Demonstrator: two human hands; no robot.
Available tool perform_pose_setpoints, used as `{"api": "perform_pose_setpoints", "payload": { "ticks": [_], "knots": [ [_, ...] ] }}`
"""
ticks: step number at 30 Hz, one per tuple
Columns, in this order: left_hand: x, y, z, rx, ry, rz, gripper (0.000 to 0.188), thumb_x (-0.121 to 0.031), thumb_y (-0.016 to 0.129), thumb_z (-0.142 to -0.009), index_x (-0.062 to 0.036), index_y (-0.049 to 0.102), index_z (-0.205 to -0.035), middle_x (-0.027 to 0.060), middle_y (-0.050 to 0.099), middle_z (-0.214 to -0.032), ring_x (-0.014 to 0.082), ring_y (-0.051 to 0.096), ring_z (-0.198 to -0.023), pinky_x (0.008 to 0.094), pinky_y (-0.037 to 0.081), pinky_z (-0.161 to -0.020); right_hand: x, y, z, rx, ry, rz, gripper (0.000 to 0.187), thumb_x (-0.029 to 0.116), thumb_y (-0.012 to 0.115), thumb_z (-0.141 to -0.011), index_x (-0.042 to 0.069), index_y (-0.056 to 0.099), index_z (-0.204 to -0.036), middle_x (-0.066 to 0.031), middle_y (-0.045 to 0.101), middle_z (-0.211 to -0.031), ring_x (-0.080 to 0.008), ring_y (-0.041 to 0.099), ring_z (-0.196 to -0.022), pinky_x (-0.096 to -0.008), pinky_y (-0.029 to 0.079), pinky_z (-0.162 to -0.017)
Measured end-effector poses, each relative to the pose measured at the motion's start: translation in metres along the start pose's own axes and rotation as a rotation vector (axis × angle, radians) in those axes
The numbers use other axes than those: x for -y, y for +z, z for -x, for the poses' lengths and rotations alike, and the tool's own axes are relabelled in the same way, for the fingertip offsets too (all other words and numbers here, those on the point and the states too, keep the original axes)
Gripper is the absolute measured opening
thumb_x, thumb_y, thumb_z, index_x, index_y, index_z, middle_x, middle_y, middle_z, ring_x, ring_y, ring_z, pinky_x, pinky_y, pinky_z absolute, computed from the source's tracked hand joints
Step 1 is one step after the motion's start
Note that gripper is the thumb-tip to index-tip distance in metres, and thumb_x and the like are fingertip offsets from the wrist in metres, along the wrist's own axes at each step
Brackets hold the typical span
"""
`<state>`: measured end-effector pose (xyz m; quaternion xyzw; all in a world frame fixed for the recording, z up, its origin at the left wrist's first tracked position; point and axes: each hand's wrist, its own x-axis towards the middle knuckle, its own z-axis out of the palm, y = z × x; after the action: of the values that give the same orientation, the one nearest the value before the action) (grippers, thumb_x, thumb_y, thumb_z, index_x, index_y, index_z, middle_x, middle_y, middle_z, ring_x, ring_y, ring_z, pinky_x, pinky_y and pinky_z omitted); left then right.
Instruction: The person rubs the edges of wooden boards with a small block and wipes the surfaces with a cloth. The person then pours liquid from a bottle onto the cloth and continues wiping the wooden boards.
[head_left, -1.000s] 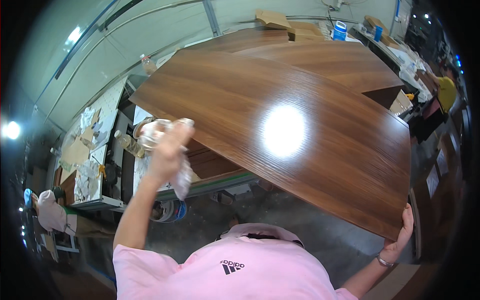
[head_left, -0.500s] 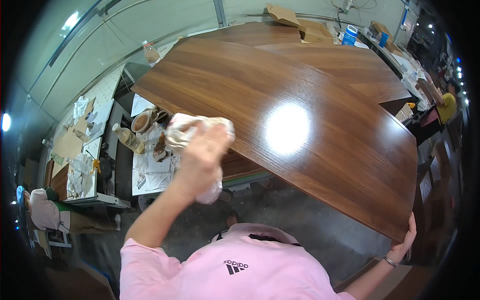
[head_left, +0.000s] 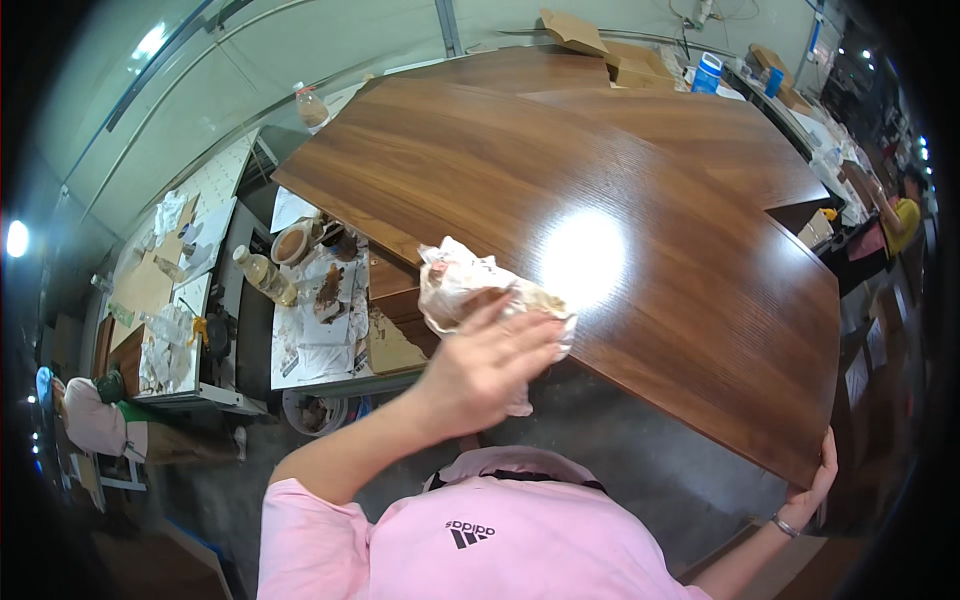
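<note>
A crumpled, stained white cloth [head_left: 465,285] lies over the near edge of a large brown wood-grain board [head_left: 640,220]. Pressing on it is my left hand [head_left: 490,370], palm down with its fingers along the cloth; part of the cloth hangs below the hand. At the board's near right corner, my right hand [head_left: 820,470] grips the edge, its thumb side partly hidden by the board. The glossy surface shows a bright round light reflection.
Further brown boards [head_left: 730,130] lie beneath and behind. On the left, a paper-covered bench [head_left: 310,365] holds a bottle [head_left: 262,275] and a round tub [head_left: 292,243]. Cardboard boxes [head_left: 640,68] and a blue-white container [head_left: 707,73] stand at the back. Two people work farther off.
My left hand has slid the cloth to the right along the board's near edge. My right hand stays at the corner, and the view has shifted slightly.
</note>
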<state>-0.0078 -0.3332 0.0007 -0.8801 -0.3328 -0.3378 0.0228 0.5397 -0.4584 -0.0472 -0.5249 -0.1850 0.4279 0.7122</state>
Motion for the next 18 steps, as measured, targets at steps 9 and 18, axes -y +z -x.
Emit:
{"api": "perform_pose_setpoints", "payload": {
  "ticks": [9,18],
  "knots": [
    [0.098,-0.066,0.145,-0.705,-1.021,0.263,0.015,-0.001,0.054,-0.094,0.0030,0.069,-0.096,0.0085,0.070,-0.091,0.0142,0.066,-0.084,0.0278,0.051,-0.078,0.002,-0.007,0.001,-0.011,-0.017,0.090,0.040,0.026,0.051,-0.102,0.002,0.059,-0.133,-0.0087,0.063,-0.129,-0.0208,0.061,-0.117,-0.0375,0.049,-0.101],
    [0.171,0.040,0.204,-0.653,-1.225,0.019,0.020,-0.008,0.058,-0.091,0.0028,0.068,-0.104,0.0222,0.071,-0.095,0.0303,0.070,-0.090,0.0383,0.052,-0.079,0.034,0.043,0.026,-0.176,-0.055,0.582,0.039,0.021,0.061,-0.096,-0.008,0.063,-0.122,-0.0152,0.066,-0.116,-0.0302,0.063,-0.101,-0.0387,0.051,-0.088]
  ]
}}
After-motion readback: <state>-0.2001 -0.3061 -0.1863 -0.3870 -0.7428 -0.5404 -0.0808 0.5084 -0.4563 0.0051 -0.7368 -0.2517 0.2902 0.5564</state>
